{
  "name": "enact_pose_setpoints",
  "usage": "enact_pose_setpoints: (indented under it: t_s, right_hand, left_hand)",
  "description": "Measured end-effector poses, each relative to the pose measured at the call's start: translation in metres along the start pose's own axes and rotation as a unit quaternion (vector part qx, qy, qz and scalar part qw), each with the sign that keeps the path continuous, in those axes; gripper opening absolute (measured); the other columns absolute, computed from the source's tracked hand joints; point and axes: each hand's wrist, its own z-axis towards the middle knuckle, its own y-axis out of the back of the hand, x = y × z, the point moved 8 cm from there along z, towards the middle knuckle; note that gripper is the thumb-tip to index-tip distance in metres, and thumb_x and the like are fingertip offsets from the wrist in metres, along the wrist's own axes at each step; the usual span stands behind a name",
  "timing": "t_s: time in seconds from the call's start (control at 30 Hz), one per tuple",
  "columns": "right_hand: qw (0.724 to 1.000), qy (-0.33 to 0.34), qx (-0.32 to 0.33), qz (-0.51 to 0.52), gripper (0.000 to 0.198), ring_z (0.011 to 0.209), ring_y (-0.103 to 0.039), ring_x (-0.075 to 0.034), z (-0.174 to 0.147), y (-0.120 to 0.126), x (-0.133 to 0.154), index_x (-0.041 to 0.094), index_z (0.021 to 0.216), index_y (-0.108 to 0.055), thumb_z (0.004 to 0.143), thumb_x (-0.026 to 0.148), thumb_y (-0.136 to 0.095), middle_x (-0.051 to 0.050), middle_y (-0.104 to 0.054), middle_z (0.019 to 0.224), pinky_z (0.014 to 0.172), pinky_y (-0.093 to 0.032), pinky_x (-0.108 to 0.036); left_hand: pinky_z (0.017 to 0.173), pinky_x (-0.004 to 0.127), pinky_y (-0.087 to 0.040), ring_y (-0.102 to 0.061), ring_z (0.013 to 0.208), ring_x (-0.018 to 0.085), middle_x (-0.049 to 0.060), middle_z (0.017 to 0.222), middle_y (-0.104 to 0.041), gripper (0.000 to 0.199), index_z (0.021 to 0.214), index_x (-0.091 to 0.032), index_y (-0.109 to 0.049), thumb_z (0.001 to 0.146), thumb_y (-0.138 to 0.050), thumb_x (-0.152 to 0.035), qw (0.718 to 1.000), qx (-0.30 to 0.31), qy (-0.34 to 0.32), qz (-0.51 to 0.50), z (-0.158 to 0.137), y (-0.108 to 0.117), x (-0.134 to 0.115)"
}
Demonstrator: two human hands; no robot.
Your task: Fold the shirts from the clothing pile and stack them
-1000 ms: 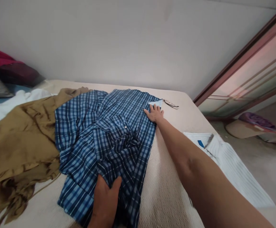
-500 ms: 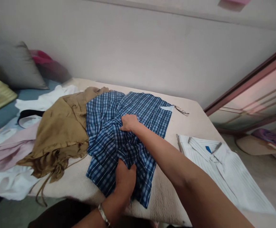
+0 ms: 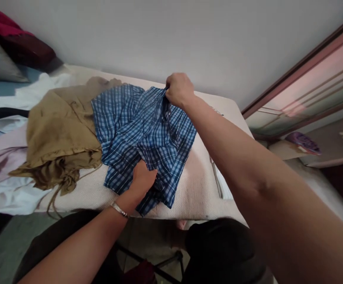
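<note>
A blue checked shirt (image 3: 124, 134) lies rumpled over the middle of the padded surface. My right hand (image 3: 179, 90), a closed fist, pinches its cloth and holds a fold raised near the far edge. Lower down, my left hand (image 3: 143, 175), with a silver bangle on the wrist, grips the near part of the same shirt; its fingertips are hidden in the folds. A brown garment (image 3: 62, 126) with a ruffled edge and a drawstring touches the shirt's left side.
White cloth (image 3: 41, 90) and a pale pink garment (image 3: 6, 154) lie at the left. The white striped shirt (image 3: 223, 183) is mostly hidden behind my right arm. A wall (image 3: 159, 39) runs behind the cream bed cover (image 3: 195, 185). My knees (image 3: 219, 248) are just below its near edge.
My right hand has moved up and away, lifting a fold of the checked shirt. My left hand keeps its place on the near part. The view has tilted down and shifted right.
</note>
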Motion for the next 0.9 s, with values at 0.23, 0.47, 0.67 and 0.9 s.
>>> enact_pose_setpoints:
  t_s: [0.23,0.47,0.67,0.9]
  right_hand:
    - [0.995,-0.032,-0.094,0.0,0.031,0.106,-0.067,-0.029,-0.026,0.047,-0.018,0.013,0.103,-0.071,0.092,0.021,-0.044,-0.012,-0.071,0.094,0.098,-0.05,-0.045]
    - [0.995,-0.019,-0.097,-0.017,0.035,0.115,-0.064,-0.031,-0.031,0.053,-0.016,0.014,0.107,-0.072,0.094,0.024,-0.041,-0.015,-0.073,0.104,0.107,-0.046,-0.047]
    - [0.996,-0.004,-0.085,-0.036,0.031,0.12,-0.059,-0.031,-0.035,0.047,-0.021,0.019,0.11,-0.069,0.094,0.021,-0.043,-0.015,-0.066,0.12,0.11,-0.041,-0.051]
    - [0.994,-0.014,-0.112,0.0,0.032,0.107,-0.061,-0.027,-0.04,0.037,-0.052,0.019,0.097,-0.071,0.081,0.01,-0.044,-0.013,-0.069,0.11,0.101,-0.046,-0.044]
  left_hand:
    - [0.082,0.039,-0.056,-0.073,0.097,0.032,0.018,0.103,-0.074,0.042,0.128,-0.009,-0.056,0.088,-0.064,-0.021,0.96,0.027,-0.085,0.265,-0.015,0.007,-0.023]
    - [0.091,0.043,-0.053,-0.064,0.113,0.031,0.022,0.132,-0.06,0.056,0.152,-0.01,-0.036,0.095,-0.04,-0.007,0.857,-0.164,-0.32,0.369,-0.057,0.024,-0.06]
    - [0.108,0.051,-0.042,-0.055,0.115,0.031,0.015,0.123,-0.061,0.052,0.128,-0.014,-0.056,0.077,-0.06,-0.014,0.765,0.119,-0.548,0.316,-0.123,-0.032,-0.06]
    - [0.084,0.045,-0.051,-0.055,0.097,0.029,0.013,0.105,-0.06,0.031,0.102,-0.015,-0.058,0.072,-0.055,-0.007,0.777,0.169,-0.485,0.363,-0.133,-0.056,-0.04]
